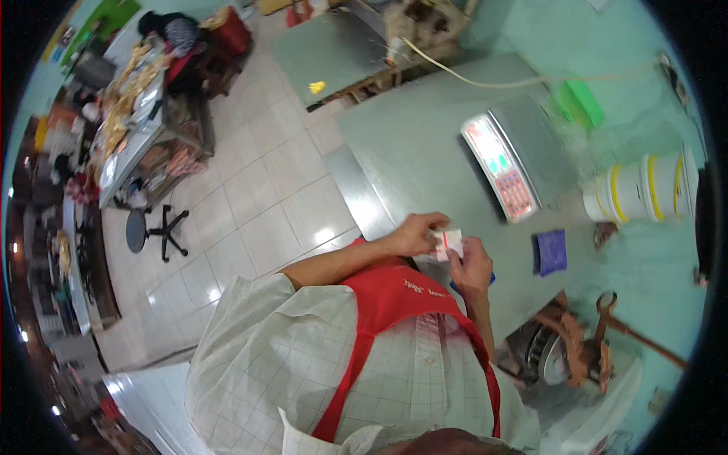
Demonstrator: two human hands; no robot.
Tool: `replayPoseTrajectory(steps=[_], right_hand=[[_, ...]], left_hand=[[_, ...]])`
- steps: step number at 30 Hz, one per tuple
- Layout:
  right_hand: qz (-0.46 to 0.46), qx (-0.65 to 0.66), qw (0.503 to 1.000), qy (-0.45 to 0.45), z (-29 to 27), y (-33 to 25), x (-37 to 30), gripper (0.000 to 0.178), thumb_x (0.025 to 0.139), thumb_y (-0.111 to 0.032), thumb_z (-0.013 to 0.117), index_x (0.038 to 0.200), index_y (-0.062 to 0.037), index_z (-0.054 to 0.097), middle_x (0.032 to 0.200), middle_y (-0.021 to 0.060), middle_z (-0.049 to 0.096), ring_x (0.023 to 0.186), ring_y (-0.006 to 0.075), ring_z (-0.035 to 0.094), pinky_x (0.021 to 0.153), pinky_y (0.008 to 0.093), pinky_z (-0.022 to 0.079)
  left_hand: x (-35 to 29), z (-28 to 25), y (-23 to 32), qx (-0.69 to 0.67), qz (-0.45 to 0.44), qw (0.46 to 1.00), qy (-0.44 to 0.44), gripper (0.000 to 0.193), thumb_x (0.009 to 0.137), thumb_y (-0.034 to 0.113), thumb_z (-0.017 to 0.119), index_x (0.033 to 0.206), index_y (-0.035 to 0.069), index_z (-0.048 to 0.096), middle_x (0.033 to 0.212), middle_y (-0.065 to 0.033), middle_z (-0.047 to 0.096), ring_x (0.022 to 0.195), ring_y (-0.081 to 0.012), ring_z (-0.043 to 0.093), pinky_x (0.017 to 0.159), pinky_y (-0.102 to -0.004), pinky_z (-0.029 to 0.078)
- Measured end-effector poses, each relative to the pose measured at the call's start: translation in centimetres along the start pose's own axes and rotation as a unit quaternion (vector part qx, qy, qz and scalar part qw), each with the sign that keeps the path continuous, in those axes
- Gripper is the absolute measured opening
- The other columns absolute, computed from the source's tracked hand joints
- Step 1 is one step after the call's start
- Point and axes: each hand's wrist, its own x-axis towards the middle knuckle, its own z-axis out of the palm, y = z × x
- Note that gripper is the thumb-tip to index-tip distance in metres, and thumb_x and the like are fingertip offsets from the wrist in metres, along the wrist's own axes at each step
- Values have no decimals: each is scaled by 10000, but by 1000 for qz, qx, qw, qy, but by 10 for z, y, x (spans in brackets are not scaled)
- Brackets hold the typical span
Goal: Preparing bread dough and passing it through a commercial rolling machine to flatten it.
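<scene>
Packet (449,245), small and white with red marking, up between both hands in front of a red apron (390,294), near the close edge of a grey-green desk (402,144). Right hand (473,264) closed in a pinch, thumb on the packet's face and fingers along the right side; left hand (417,233) with fingers curled at the upper left edge, touching or nearly so, impossible to tell how firmly. Beyond, on the desk, a scale (497,167) with lit display; to the right, a purple pouch (551,252) lying flat, white buckets (641,189) with yellow bands, and a green container (580,105) near the wall. Just beside the right hand, something blue (492,278), mostly hidden. Lower right, close to the right forearm, rust-coloured machinery (572,341). Likely trouble from here: a drop past the desk's edge, caused by a slackened right pinch before a sure hold on the left; a crease or sudden tear, from thumb pressure or opposite pulling; the blue thing nudged away by a low sweep of the right wrist; a scraped forearm, from an elbow swung back toward the rusty metal.
</scene>
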Motion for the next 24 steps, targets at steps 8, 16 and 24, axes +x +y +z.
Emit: replayPoseTrajectory(steps=[8, 16, 24], right_hand=[[-84, -14, 992, 93, 10, 1, -2, 368, 832, -149, 724, 1163, -7, 648, 1026, 188, 704, 901, 412, 692, 824, 463, 563], [120, 251, 959, 55, 20, 22, 13, 266, 809, -32, 671, 1072, 5, 674, 932, 97, 723, 806, 175, 688, 729, 331, 563], [146, 286, 945, 56, 22, 22, 15, 227, 858, -125, 766, 1021, 8, 682, 916, 85, 719, 761, 128, 662, 666, 290, 540]], left_hand=[[-3, -4, 2, -131, -90, 986, -49, 398, 933, 23, 692, 1326, -10, 635, 1209, -120, 713, 1105, -197, 687, 975, -337, 559], [4, 14, -2, -178, -131, 975, -26, 411, 880, -57, 627, 1286, -2, 652, 1095, -64, 704, 981, -136, 664, 862, -290, 552], [4, 22, -8, -189, -102, 977, 13, 362, 865, -13, 624, 1222, -27, 679, 979, -77, 713, 842, -122, 661, 751, -285, 544]])
